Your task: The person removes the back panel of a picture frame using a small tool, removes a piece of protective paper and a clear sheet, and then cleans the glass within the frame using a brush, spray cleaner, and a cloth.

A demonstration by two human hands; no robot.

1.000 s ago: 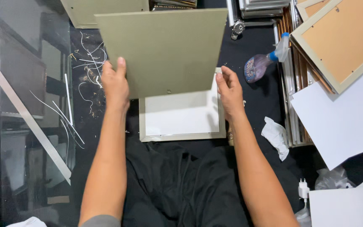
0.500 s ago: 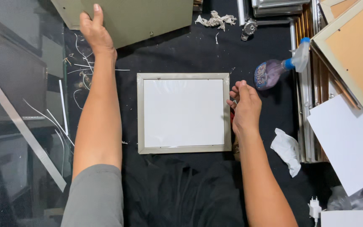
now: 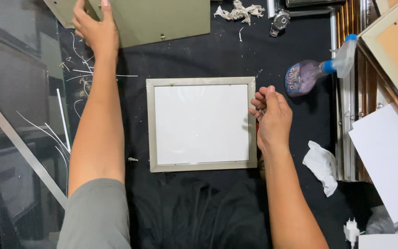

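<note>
A grey-green picture frame (image 3: 201,81) lies flat on the black cloth, with a white sheet showing inside it. My right hand (image 3: 272,117) rests at the frame's right edge, fingers curled around something small that I cannot make out. Stretched to the far edge of the table, my left hand (image 3: 94,28) presses on an olive backing board (image 3: 162,18) lying there, away from the frame.
A purple spray bottle (image 3: 316,73) lies to the right of the frame. A crumpled white tissue (image 3: 322,166) sits near my right forearm. White sheets (image 3: 388,157) and stacked frames (image 3: 395,41) crowd the right side. Glass panes (image 3: 19,115) and thin white scraps (image 3: 77,74) are on the left.
The backing board has been lifted off the frame and carried to the far edge by my left hand. My right hand drew back to the frame's right edge and curled up.
</note>
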